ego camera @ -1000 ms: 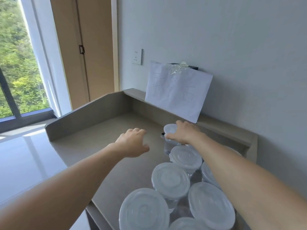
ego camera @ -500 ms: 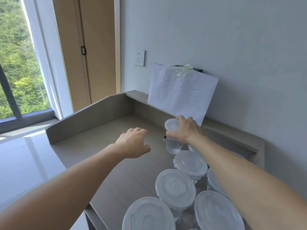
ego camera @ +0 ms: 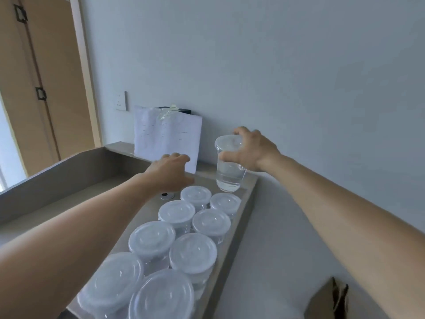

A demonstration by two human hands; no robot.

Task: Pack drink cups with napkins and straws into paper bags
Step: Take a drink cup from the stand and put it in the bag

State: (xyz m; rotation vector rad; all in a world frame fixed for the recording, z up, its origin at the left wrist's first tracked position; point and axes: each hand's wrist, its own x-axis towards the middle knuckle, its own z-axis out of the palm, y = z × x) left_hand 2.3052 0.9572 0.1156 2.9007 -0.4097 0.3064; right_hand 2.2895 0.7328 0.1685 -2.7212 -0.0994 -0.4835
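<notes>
My right hand [ego camera: 250, 150] grips a clear lidded drink cup [ego camera: 228, 173] by its rim and holds it in the air above the far end of the counter [ego camera: 92, 199]; clear liquid fills its lower part. Several more lidded cups [ego camera: 177, 238] stand in two rows along the counter's right side. My left hand [ego camera: 171, 172] hovers over the counter with fingers loosely bent, holding nothing, just left of the lifted cup. The top of a brown paper bag [ego camera: 331, 300] shows at the lower right, below my right forearm.
A white sheet of paper [ego camera: 165, 137] is taped to the wall ledge behind the cups. A small round silver fitting [ego camera: 166, 195] sits in the counter near my left hand. A wall socket [ego camera: 121, 101] and a wooden door [ego camera: 46, 77] are at the left.
My right hand has lifted the cup off the counter and carried it up and to the right. The view has swung right, bringing the paper bag into sight.
</notes>
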